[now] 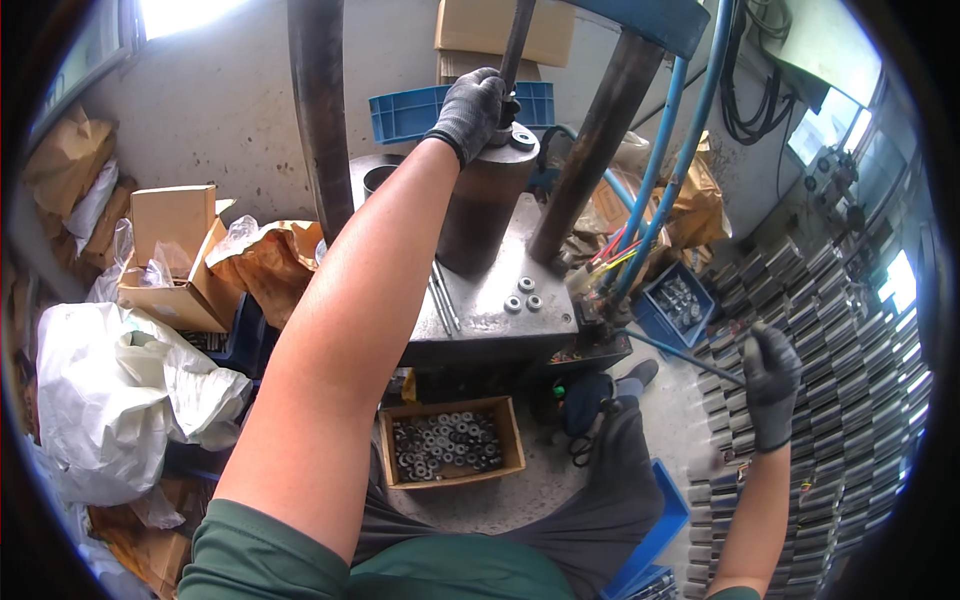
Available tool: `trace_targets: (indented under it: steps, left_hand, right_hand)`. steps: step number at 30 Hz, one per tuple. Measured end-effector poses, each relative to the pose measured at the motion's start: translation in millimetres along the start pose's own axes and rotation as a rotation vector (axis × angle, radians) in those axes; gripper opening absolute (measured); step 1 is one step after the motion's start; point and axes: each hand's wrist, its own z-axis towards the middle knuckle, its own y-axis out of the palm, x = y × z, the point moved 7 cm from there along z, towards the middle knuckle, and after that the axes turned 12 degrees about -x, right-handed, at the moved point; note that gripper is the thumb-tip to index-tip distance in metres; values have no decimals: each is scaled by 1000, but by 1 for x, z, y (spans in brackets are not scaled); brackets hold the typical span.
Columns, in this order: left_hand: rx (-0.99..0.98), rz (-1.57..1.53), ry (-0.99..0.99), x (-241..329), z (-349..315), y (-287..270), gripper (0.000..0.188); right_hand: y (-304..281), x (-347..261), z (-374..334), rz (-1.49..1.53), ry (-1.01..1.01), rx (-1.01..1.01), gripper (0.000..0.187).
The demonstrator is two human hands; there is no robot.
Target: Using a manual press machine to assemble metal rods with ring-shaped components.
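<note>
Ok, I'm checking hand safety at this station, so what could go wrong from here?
The gloved left hand is right by the upright metal rod, over the cylinder; if the rod moved down, fingers might get pinched.

The right hand is at the end of the blue lever, so a bump could shift it.

Three small rings on the metal plate might get knocked off.

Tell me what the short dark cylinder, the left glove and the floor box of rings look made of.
Cylinder: probably steel, given its dark, worn, faintly shiny side.
Left glove: apparently knitted fabric, matte grey with fine ribbing.
Box: cardboard or thin wood; matte tan walls leave it open.
</note>
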Motion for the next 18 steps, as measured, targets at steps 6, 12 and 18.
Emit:
trace_targets:
  steps: [6, 12, 18]
  left_hand:
    - [21, 50, 35, -3, 5, -12, 26]
    - [89, -6, 104, 2, -4, -8, 25]
    - [373, 91, 244, 6, -10, -37, 23]
  right_hand:
    - [-7, 28, 105, -75, -18, 116, 19]
    - [-8, 41, 147, -121, 101, 76, 27]
    - [0, 49, 156, -70, 211, -26, 30]
